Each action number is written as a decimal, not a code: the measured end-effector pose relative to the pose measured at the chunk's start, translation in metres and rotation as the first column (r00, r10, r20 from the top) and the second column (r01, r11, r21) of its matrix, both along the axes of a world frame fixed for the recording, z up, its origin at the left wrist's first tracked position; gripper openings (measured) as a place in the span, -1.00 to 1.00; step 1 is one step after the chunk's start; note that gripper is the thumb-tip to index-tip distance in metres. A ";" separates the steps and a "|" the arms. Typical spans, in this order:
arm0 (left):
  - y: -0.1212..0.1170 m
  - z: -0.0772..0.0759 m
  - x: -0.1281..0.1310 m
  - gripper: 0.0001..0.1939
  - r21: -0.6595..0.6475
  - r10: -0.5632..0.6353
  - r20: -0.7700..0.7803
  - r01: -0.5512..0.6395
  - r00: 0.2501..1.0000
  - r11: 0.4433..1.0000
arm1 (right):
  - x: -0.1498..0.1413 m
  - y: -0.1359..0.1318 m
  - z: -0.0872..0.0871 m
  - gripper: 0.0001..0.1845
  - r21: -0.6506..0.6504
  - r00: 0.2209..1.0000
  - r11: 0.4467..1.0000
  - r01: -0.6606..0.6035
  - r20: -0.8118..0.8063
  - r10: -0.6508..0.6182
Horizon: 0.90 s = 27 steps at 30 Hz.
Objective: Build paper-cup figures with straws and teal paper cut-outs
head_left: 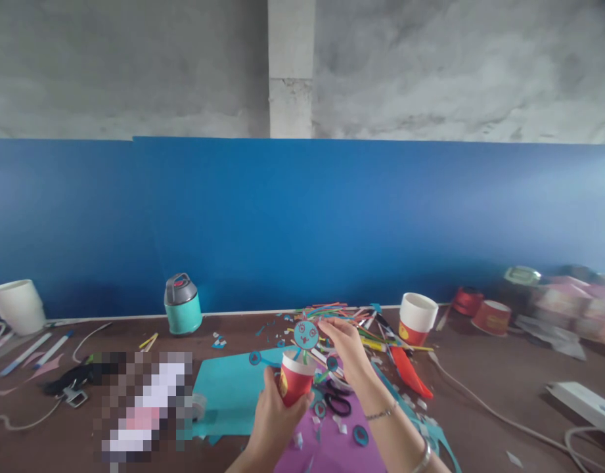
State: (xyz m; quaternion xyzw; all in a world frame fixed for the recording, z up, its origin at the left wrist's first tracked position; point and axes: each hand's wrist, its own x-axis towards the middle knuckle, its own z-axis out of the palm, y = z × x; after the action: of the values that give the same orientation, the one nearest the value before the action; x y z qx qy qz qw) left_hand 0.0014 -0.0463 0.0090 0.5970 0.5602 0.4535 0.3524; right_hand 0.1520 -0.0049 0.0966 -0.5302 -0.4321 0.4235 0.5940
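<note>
We clasped a red-and-white cup (296, 383) in our left hand (277, 414), pinched a blue face disc (306, 335) with our right hand (349, 345), purple sheet (332, 450) lying below.

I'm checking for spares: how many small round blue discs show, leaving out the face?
4: one disc left of the held cup, one right of it, one just left of the black scissors, one lower down on the purple sheet. Others may be hidden.

Craft workspace: concrete wall (454, 72), blue partition (302, 223), markers (54, 350), paper scraps (219, 341).
</note>
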 end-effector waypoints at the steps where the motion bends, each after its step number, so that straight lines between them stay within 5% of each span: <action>1: -0.001 0.000 0.000 -0.64 -0.001 -0.004 -0.011 0.004 1.000 1.000 | 0.000 0.000 0.000 -0.74 -0.001 1.000 1.000 -0.004 -0.001 0.004; 27: -0.005 0.002 0.003 -0.64 -0.020 -0.002 -0.098 0.000 0.995 1.000 | -0.006 -0.006 0.005 -0.69 0.070 0.996 0.994 -0.079 0.036 0.077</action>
State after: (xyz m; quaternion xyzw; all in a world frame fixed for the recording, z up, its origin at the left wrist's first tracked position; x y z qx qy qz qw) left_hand 0.0045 -0.0510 0.0111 0.6152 0.5812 0.4176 0.3307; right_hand 0.1463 -0.0108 0.1020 -0.4984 -0.4772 0.4219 0.5881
